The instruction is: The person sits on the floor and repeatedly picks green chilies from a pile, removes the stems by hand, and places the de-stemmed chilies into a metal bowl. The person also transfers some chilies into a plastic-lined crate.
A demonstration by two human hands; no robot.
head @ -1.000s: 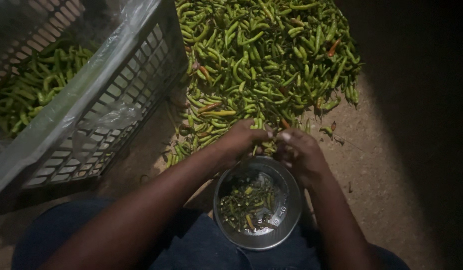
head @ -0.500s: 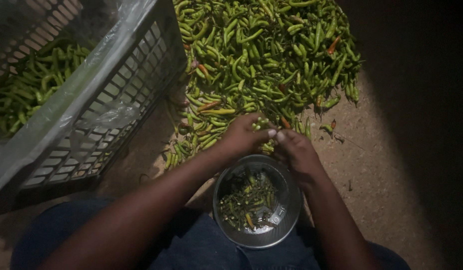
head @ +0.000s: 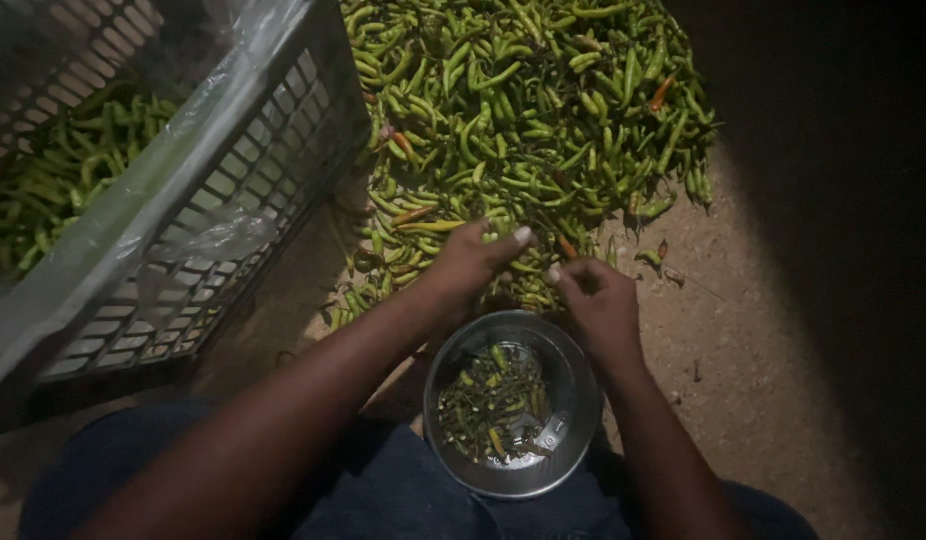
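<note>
**Green chillies heaped on a dirt floor, two hands at the pile's near edge**

Green chillies [head: 523, 110], with a few orange and red ones among them, lie in a broad heap on the dirt floor [head: 743, 330]. The left hand [head: 473, 262] rests on the heap's near edge, fingers curled over a few chillies, though whether it grips any cannot be told. The right hand [head: 598, 300], just beside it, has fingertips pinched together; what they hold is too small to make out. Below both hands, a round metal bowl [head: 558, 455] holds stems and bits. To the left stands a plastic crate [head: 233, 200], lined with clear sheeting and holding more chillies.
</note>
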